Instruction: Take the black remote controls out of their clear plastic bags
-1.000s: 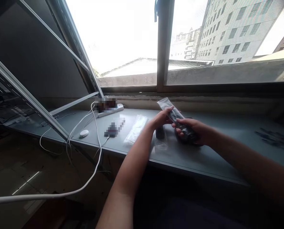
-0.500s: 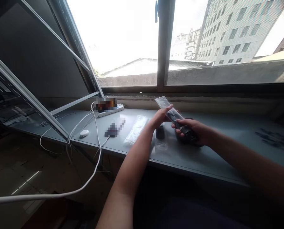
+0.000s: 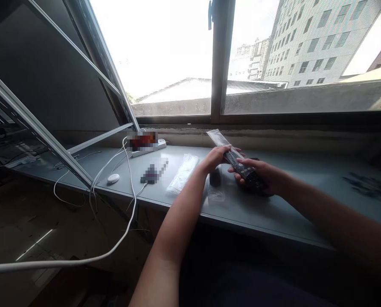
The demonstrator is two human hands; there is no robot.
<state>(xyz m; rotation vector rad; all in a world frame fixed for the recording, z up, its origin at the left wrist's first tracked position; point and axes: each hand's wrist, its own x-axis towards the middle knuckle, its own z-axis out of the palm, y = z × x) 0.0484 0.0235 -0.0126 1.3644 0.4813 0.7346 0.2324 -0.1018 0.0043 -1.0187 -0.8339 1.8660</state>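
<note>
A black remote control [image 3: 247, 172] with rows of buttons lies tilted in a clear plastic bag [image 3: 218, 137] whose flat end sticks out toward the window. My right hand [image 3: 267, 174] is closed round the remote's near part, thumb on top. Fingers of my left hand [image 3: 219, 156] pinch the bag further up, at the remote's far end. Under my hands, a small dark object [image 3: 215, 178] rests on the table with clear plastic [image 3: 216, 195] around it. Another dark object [image 3: 267, 194] is mostly hidden beneath my right hand.
On the grey table [image 3: 305, 213], clear plastic bags [image 3: 183, 174] lie left of my left forearm. Further left are a blurred-out device [image 3: 150, 175] on a cable, a white round puck [image 3: 113, 178] and a power strip [image 3: 161, 145]. A white cable [image 3: 131, 213] loops past the table edge.
The remote has turned slightly in my hands, so its buttons show more clearly through the plastic. My fingers have shifted a little along the bag.
</note>
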